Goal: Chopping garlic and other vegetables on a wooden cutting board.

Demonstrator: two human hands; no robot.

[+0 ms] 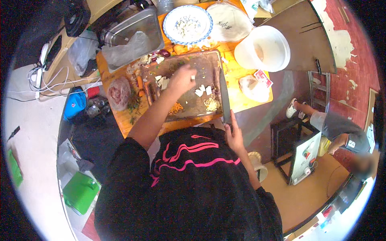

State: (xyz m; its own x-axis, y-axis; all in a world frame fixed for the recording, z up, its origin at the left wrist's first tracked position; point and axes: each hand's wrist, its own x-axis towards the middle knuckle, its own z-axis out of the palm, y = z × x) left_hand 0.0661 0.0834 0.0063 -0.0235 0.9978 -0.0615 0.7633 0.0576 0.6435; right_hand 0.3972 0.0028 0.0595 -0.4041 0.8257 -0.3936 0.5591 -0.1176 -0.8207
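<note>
My left hand (182, 79) is over the middle of the cutting board (184, 111), a small white vegetable piece (193, 77) at its fingertips. In my right hand (234, 135) is the handle of a large kitchen knife (225, 96); its blade lies along the board's right edge, pointing away from me. Between the hands lie several white pieces (199, 92). Near the board's front edge are a pile of finely chopped pale bits (212, 104) and a pile of chopped orange bits (176, 108). More white slices (162, 82) lie left of my left hand, partly hidden by it.
Behind the board stand a blue-rimmed plate (187, 24) with chopped food and a steel tray (158, 22). A white plastic tub (263, 49) and a plastic bag (254, 90) are at right, bagged meat (119, 93) at left. Another person (343, 129) is far right, beside a small table.
</note>
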